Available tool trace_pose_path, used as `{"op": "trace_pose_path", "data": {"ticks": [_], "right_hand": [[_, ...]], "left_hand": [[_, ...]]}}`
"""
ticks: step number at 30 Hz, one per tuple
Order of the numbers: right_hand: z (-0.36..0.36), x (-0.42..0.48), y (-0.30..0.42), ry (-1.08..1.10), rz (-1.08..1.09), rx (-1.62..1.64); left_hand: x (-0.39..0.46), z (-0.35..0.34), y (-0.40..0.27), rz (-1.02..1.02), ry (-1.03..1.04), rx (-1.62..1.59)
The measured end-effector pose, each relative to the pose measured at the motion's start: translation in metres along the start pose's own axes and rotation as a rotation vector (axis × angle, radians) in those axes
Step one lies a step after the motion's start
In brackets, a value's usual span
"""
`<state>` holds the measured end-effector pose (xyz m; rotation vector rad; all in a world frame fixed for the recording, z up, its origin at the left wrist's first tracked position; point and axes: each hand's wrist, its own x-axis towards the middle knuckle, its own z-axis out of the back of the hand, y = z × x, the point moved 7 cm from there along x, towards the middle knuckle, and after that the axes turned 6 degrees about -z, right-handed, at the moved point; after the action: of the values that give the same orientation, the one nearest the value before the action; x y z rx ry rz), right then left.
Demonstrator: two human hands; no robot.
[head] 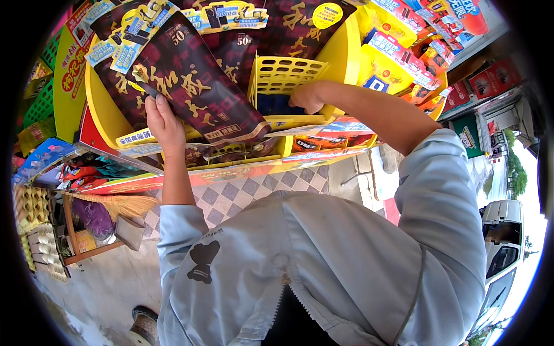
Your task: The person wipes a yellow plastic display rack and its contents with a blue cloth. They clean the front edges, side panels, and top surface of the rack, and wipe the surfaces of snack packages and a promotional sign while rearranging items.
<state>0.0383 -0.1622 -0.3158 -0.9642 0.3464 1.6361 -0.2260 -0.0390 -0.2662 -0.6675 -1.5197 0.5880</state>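
Note:
My left hand [161, 119] grips the left edge of a dark maroon snack pouch [194, 86] with gold characters. The pouch lies tilted over other dark pouches of the same kind in a yellow display bin [101, 108]. My right hand [309, 97] reaches over the right side of a perforated yellow basket compartment [288, 69]; its fingertips are partly hidden, and something dark blue [275, 105] lies in the compartment beside them. I cannot tell whether the right fingers hold anything.
Bright yellow packets [381, 65] fill the bin's right part. Below are a lower shelf with red packets [320, 142], a straw broom [130, 205], egg trays [37, 207] and a wooden frame [93, 253] at the left. A white vehicle [502, 242] stands at the far right.

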Motion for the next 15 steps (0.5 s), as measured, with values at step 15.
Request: {"op": "trace_pose_path", "data": {"ticks": [15], "right_hand": [[0.068, -0.094, -0.021, -0.35, -0.568, -0.351]], "left_hand": [[0.0, -0.001, -0.003, -0.025, 0.001, 0.004]]}}
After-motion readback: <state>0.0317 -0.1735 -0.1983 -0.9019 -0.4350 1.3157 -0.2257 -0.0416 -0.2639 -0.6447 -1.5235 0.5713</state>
